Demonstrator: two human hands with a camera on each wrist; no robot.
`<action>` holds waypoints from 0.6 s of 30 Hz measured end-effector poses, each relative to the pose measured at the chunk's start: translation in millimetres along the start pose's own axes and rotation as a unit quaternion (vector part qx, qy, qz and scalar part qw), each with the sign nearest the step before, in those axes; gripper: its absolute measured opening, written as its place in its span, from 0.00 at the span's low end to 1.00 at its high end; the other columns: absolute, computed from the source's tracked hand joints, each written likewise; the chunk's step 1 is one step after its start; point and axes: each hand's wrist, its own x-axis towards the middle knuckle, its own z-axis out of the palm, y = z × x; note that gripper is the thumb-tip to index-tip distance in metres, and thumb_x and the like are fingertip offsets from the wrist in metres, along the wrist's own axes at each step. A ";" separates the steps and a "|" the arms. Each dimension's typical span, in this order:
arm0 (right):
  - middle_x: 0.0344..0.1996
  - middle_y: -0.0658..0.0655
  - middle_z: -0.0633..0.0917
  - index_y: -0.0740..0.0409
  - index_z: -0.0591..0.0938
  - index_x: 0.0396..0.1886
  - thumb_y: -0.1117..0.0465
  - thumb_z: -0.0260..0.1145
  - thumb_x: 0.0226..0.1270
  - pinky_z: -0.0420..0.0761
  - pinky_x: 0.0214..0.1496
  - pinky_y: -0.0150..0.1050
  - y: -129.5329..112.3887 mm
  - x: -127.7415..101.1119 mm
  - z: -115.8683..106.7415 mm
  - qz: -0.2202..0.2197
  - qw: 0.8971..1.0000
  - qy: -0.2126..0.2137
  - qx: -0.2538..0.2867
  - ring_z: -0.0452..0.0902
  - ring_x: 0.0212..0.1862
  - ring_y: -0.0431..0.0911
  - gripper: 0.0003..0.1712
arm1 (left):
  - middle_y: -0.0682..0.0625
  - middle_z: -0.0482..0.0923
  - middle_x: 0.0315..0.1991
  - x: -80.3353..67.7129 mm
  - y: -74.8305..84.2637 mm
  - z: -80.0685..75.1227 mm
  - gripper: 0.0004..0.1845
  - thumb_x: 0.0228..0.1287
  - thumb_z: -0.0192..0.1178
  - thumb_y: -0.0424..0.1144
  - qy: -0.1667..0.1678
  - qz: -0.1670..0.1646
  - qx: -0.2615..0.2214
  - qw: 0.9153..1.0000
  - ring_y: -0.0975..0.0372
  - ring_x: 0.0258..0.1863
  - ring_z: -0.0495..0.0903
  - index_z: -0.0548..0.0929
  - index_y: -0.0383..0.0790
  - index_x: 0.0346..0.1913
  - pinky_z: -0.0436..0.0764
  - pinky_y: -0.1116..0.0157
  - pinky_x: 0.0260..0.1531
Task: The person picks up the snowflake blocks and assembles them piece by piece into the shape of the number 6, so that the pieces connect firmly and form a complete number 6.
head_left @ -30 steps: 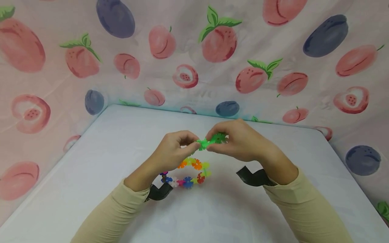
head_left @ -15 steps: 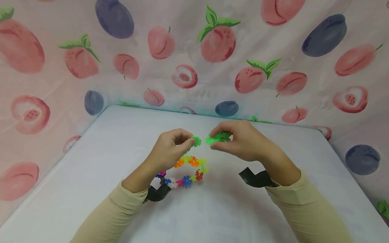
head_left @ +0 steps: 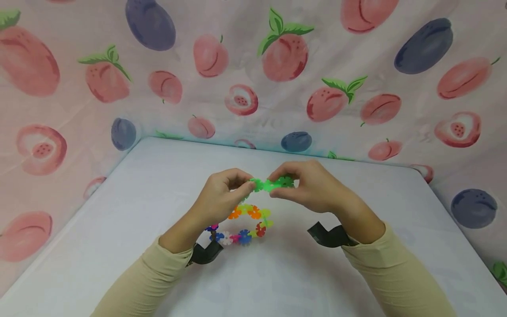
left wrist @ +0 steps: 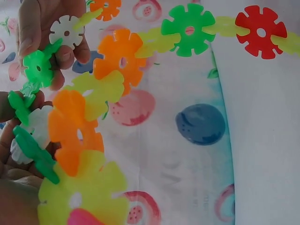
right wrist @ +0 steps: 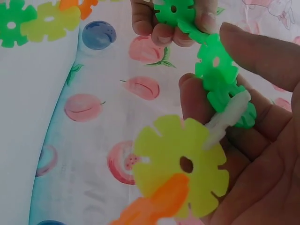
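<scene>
Both hands are raised just above the pale surface (head_left: 119, 220), meeting in the middle of the head view. The left hand (head_left: 223, 196) pinches a green snowflake disc (head_left: 256, 184) between thumb and fingertips; in the left wrist view that same disc (left wrist: 38, 68) sits under the curled fingers, with a white disc (left wrist: 65, 32) just beside it. The right hand (head_left: 313, 187) grips a short run of green discs (head_left: 282, 182), thumb on top and fingers curled beneath. The two green parts touch at their edges (whether their slots are actually locked together cannot be told).

In the right wrist view the green discs (right wrist: 220, 79) run diagonally across the fingers, and a large yellow-green disc (right wrist: 180, 164) hangs in front of the palm, with an orange disc (right wrist: 154, 204) slotted into its lower edge.

From both hands a chain of interlocked discs (head_left: 245, 224) droops in a loop beneath them, in orange, yellow-green, red, blue, white and pink, its lowest part lying near the left wrist. A fruit-printed cloth (head_left: 285, 57) with peaches and plums hangs behind and to both sides of the surface. Beige sleeves (head_left: 392, 273) cover both forearms, and a dark strap (head_left: 328, 235) shows at each wrist.
</scene>
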 end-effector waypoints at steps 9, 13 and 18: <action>0.37 0.48 0.86 0.60 0.87 0.44 0.65 0.78 0.57 0.84 0.43 0.40 -1.1 2.8 4.6 0.016 0.999 0.018 0.029 0.80 0.39 0.44 0.15 | 0.50 0.84 0.35 -0.9 2.1 3.2 0.05 0.70 0.62 0.33 0.015 0.011 -0.020 1.000 0.57 0.40 0.84 0.85 0.35 0.41 0.82 0.60 0.40; 0.36 0.49 0.86 0.61 0.88 0.44 0.65 0.79 0.56 0.84 0.40 0.39 -3.1 4.5 4.9 0.032 0.998 0.024 0.042 0.81 0.38 0.44 0.16 | 0.49 0.82 0.33 -1.9 3.7 4.7 0.05 0.71 0.61 0.33 0.025 0.018 -0.029 0.999 0.57 0.35 0.81 0.84 0.34 0.41 0.81 0.62 0.35; 0.35 0.49 0.86 0.60 0.88 0.44 0.64 0.79 0.55 0.83 0.36 0.38 -4.6 6.8 4.8 0.045 0.998 0.028 0.040 0.80 0.35 0.44 0.16 | 0.47 0.81 0.31 -1.4 2.5 5.1 0.05 0.71 0.61 0.33 0.030 0.026 -0.029 0.999 0.56 0.30 0.77 0.84 0.33 0.41 0.78 0.65 0.28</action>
